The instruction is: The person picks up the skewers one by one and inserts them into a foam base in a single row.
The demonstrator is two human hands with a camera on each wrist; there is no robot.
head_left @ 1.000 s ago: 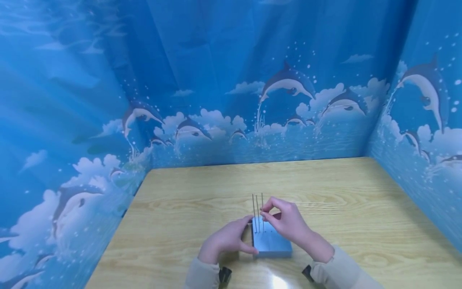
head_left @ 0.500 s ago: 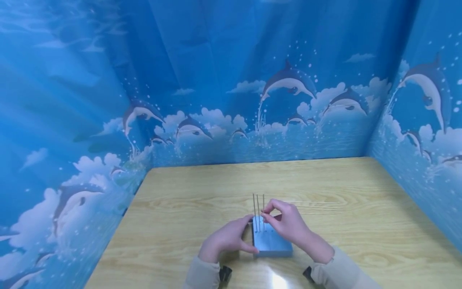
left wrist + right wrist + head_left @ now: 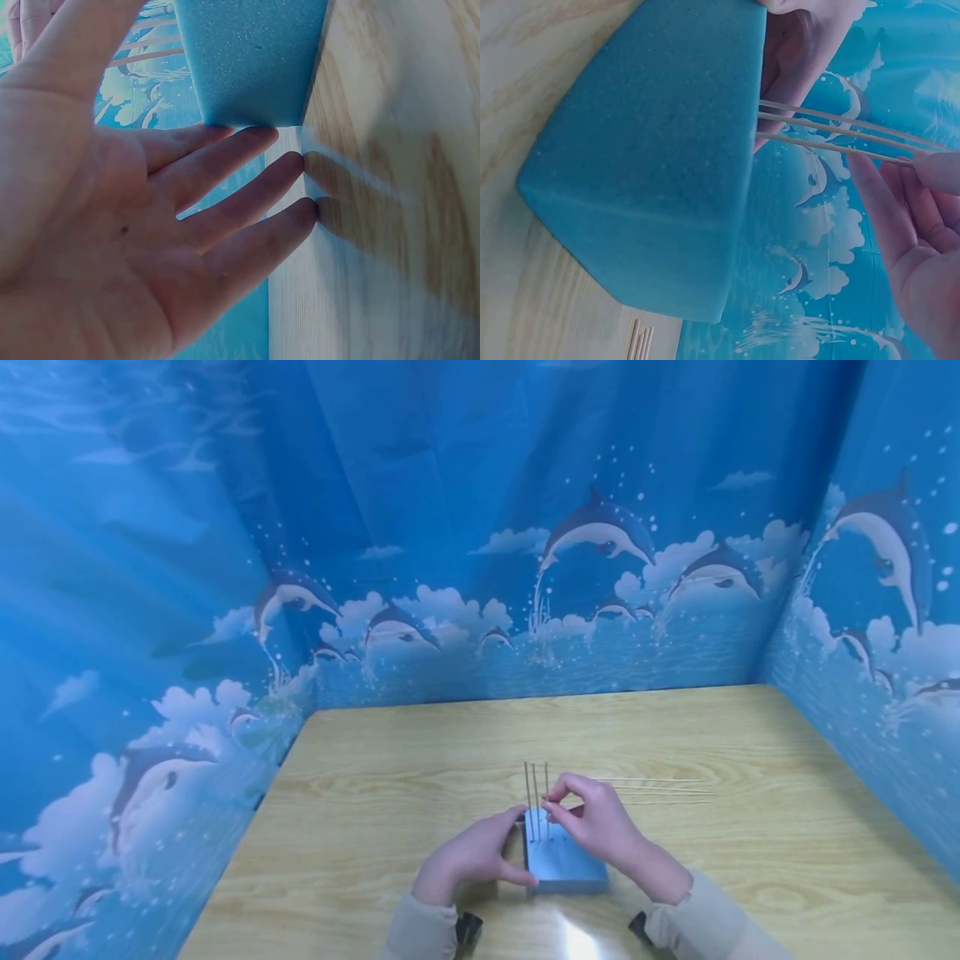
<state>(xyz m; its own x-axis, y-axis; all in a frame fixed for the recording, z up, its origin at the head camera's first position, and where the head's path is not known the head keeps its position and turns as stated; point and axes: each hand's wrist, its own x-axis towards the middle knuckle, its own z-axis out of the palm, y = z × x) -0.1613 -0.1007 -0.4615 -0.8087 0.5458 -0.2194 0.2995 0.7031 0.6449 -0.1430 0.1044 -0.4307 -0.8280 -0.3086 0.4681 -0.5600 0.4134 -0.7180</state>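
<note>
On the table sits a blue foam block [image 3: 566,868] with thin wooden sticks standing upright in its left part. My left hand [image 3: 476,853] steadies the block's left side, thumb at the near corner and fingers at the far one. In the left wrist view, fingertips [image 3: 262,135] touch the foam and others rest on the wood. My right hand [image 3: 600,818] pinches the rightmost stick [image 3: 810,143] between thumb and index finger, above the block. Two other sticks [image 3: 528,789] stand beside it to the left. Small dark holes [image 3: 564,840] show in the top, right of the sticks.
Several loose wooden sticks [image 3: 667,792] lie on the table behind and right of the block. The wood-grain table [image 3: 360,793] is enclosed by blue dolphin-print curtains [image 3: 450,527] at the back and both sides.
Both hands keep nearly the same place. The stick in the right hand has shifted very slightly; the camera view sways a little.
</note>
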